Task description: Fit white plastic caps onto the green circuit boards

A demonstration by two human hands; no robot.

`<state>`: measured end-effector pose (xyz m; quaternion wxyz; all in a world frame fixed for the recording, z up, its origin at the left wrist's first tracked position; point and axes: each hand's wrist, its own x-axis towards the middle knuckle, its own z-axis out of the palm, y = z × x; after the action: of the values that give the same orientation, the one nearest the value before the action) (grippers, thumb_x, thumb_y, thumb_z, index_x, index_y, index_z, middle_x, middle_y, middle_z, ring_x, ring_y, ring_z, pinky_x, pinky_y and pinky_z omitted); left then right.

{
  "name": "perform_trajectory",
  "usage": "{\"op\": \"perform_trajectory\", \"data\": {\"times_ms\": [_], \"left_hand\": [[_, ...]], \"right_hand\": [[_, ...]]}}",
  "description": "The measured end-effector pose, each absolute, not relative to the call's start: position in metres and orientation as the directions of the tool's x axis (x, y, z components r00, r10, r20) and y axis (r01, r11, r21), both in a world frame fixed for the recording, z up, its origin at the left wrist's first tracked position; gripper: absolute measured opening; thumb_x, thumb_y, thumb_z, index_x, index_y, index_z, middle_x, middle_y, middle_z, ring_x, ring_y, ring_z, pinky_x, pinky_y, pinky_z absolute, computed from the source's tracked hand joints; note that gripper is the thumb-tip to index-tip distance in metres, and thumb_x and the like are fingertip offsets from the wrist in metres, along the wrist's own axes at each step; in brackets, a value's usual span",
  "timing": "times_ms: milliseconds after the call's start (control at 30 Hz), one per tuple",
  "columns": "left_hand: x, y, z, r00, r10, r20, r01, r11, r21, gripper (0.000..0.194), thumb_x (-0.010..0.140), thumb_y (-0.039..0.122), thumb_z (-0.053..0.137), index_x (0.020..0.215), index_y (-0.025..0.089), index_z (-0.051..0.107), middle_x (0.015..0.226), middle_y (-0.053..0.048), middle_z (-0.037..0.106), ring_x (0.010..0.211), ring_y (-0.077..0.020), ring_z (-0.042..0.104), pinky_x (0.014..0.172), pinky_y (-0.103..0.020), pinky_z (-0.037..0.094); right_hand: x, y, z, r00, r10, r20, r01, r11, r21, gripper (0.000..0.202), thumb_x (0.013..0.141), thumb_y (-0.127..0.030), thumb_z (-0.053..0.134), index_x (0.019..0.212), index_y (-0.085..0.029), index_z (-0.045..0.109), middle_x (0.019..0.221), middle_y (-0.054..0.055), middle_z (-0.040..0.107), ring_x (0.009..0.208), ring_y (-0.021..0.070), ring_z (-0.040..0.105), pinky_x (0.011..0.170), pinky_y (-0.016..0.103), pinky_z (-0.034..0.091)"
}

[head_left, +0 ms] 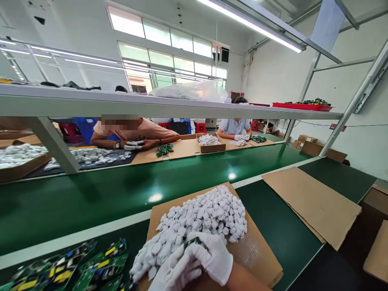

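A small green circuit board [192, 242] sits between the fingertips of my two hands, partly covered by the white gloves. My right hand [214, 255] is closed with its fingers pinched on the board. Below and to the left, my left hand [176, 273] curls its fingers around the board's other side. Just beyond both hands lies a large heap of small white pieces [209, 210], spread over a sheet of cardboard [257, 258]. To the left of my left hand is a pile of green circuit boards [100, 266] with yellow and dark components.
A green conveyor belt [127, 186] runs across in front. Flat cardboard sheets [315, 202] lie to the right. A metal shelf [182, 107] crosses overhead, bearing a plastic bag [194, 91] and a red tray [303, 106]. Two people with white gloves sit across the belt.
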<state>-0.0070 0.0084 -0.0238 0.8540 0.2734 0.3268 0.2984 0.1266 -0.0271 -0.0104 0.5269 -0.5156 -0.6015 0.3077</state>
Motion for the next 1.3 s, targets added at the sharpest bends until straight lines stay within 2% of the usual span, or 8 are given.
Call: {"op": "perform_trajectory", "data": {"times_ms": [333,533,633,733,833,1000,1167,1300], "left_hand": [[-0.005,0.009,-0.019,0.662,0.656,-0.361,-0.276,0.662,0.697,0.028,0.063,0.035,0.074,0.085,0.018,0.069,0.098,-0.009,0.068,0.1,-0.0293,0.059,0.088,-0.042,0.047],[-0.004,0.01,-0.026,0.632,0.7,-0.332,-0.354,0.642,0.68,0.045,0.06,0.033,0.075,0.104,0.028,0.064,0.106,-0.004,0.066,0.108,-0.0293,0.054,0.089,-0.042,0.048],[-0.006,0.01,-0.025,0.625,0.703,-0.338,-0.35,0.64,0.684,0.042,0.059,0.03,0.076,0.1,0.027,0.065,0.106,-0.004,0.066,0.109,-0.0292,0.054,0.089,-0.041,0.048],[-0.006,0.007,-0.019,0.632,0.693,-0.347,-0.337,0.649,0.683,0.029,0.063,0.032,0.074,0.089,0.021,0.068,0.103,-0.006,0.067,0.105,-0.0292,0.056,0.089,-0.041,0.048],[-0.005,0.005,-0.014,0.63,0.698,-0.34,-0.307,0.627,0.716,0.029,0.063,0.033,0.074,0.086,0.017,0.066,0.102,-0.008,0.066,0.1,-0.0293,0.059,0.084,-0.04,0.05],[-0.004,0.006,-0.015,0.599,0.714,-0.363,-0.205,0.575,0.792,0.027,0.062,0.028,0.075,0.084,0.017,0.064,0.098,-0.008,0.067,0.093,-0.0274,0.062,0.069,-0.031,0.053],[-0.008,0.004,-0.012,0.624,0.693,-0.361,-0.213,0.596,0.774,0.033,0.064,0.028,0.074,0.095,0.019,0.065,0.106,-0.008,0.065,0.099,-0.027,0.06,0.081,-0.036,0.051],[-0.007,0.001,-0.005,0.605,0.696,-0.387,-0.236,0.62,0.748,0.034,0.063,0.027,0.075,0.095,0.02,0.064,0.108,-0.008,0.064,0.099,-0.0274,0.06,0.08,-0.037,0.051]], "right_hand": [[0.128,-0.028,-0.011,0.055,0.952,0.302,0.293,0.274,-0.916,0.027,0.089,-0.04,0.041,0.087,-0.02,0.06,0.075,-0.001,0.06,0.068,0.0132,0.054,0.065,0.02,0.042],[0.125,-0.03,-0.012,0.047,0.936,0.349,0.428,0.297,-0.854,0.022,0.082,-0.04,0.051,0.088,-0.02,0.058,0.07,-0.002,0.056,0.057,0.0109,0.047,0.057,0.019,0.04],[0.126,-0.03,-0.012,0.059,0.933,0.354,0.43,0.297,-0.853,0.022,0.083,-0.04,0.05,0.086,-0.02,0.059,0.076,-0.001,0.06,0.063,0.0121,0.052,0.063,0.019,0.042],[0.128,-0.031,-0.011,0.018,0.94,0.342,0.372,0.311,-0.875,0.03,0.087,-0.043,0.043,0.095,-0.019,0.06,0.083,0.001,0.063,0.074,0.0141,0.057,0.07,0.02,0.044],[0.129,-0.031,-0.008,0.032,0.948,0.318,0.357,0.286,-0.889,0.029,0.089,-0.042,0.043,0.092,-0.019,0.061,0.08,0.0,0.063,0.073,0.0135,0.058,0.071,0.019,0.044],[0.125,-0.03,-0.004,0.04,0.947,0.318,0.333,0.287,-0.898,0.028,0.091,-0.039,0.042,0.081,-0.02,0.061,0.074,-0.002,0.061,0.069,0.0122,0.056,0.068,0.018,0.043],[0.127,-0.029,-0.006,0.043,0.94,0.338,0.376,0.299,-0.877,0.031,0.093,-0.039,0.038,0.085,-0.022,0.062,0.076,-0.001,0.061,0.072,0.0133,0.057,0.07,0.02,0.043],[0.129,-0.029,-0.009,0.047,0.951,0.306,0.379,0.266,-0.886,0.031,0.092,-0.041,0.037,0.092,-0.021,0.062,0.078,-0.001,0.062,0.073,0.0135,0.058,0.069,0.019,0.046]]}}
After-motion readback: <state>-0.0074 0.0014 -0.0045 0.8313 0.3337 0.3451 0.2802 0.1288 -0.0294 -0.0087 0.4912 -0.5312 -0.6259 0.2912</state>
